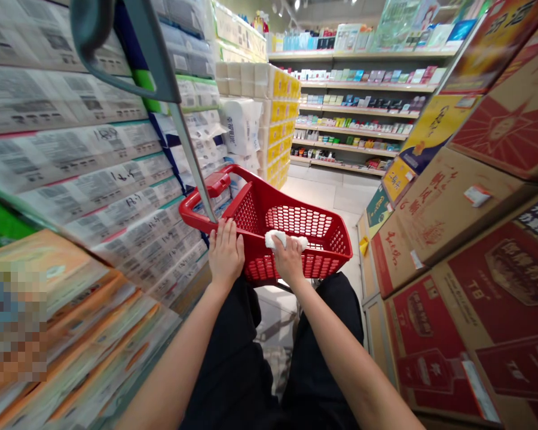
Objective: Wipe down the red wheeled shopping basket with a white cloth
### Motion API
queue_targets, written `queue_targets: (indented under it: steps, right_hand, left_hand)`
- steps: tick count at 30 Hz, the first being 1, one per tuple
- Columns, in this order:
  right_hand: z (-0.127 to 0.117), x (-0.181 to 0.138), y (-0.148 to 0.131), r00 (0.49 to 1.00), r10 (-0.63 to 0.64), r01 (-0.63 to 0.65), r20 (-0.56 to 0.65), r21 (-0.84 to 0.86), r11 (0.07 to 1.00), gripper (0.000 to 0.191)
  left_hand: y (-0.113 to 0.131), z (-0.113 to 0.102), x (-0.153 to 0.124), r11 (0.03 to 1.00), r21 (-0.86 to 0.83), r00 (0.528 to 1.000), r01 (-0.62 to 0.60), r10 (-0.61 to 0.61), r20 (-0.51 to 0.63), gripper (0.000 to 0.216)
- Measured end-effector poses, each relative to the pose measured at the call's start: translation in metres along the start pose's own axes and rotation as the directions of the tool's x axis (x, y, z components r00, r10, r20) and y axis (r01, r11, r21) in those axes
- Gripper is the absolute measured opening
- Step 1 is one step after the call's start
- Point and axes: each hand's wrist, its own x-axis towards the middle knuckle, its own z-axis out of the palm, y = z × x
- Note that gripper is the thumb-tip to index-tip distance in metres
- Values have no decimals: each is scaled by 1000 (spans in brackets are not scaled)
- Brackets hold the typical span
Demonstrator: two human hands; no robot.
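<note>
Right of the basket (254,246), cartons (434,200) (stacked)

Open rm over red shopping basket (298,203); pull-handle pole (193,161) blocks just past L hand (226,254); cartons (434,209) wall off R side.

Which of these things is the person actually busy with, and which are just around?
Being handled:
- red basket, left hand resting on its rim
- white cloth, held in the right hand at the rim

Just around:
- cartons on the right
- wrapped packs on the left
- stocked shelves ahead
</note>
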Motion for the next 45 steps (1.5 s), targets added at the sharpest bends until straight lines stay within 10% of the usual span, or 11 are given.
queue_targets:
  steps: [5, 16, 22, 31, 37, 45]
  right_hand:
    - [-6, -17, 32, 1000, -12, 12, 5, -52, 999, 45]
    - [-45, -88, 187, 994, 90, -91, -55, -18, 996, 39]
    - [-34, -80, 147, 928, 301, -323, -221, -72, 944, 37]
    - [-9, -25, 31, 972, 233, -233, -42, -9, 972, 42]
    - [-23, -46, 86, 999, 45, -45, 2, -54, 998, 42]
    - [-45, -92, 189, 982, 169, -166, -82, 45, 985, 40]
  left_hand:
    - [49, 33, -15, 952, -103, 917, -287, 304, 257, 52]
    - [88, 58, -29, 972, -57, 949, -227, 234, 212, 48]
    - [90, 67, -32, 960, -149, 938, -237, 266, 222, 51]
    - [89, 72, -38, 969, -165, 954, -181, 214, 209, 50]
    - [89, 65, -37, 968, -164, 948, -192, 226, 224, 51]
    - [90, 69, -40, 968, -181, 956, -176, 212, 204, 51]
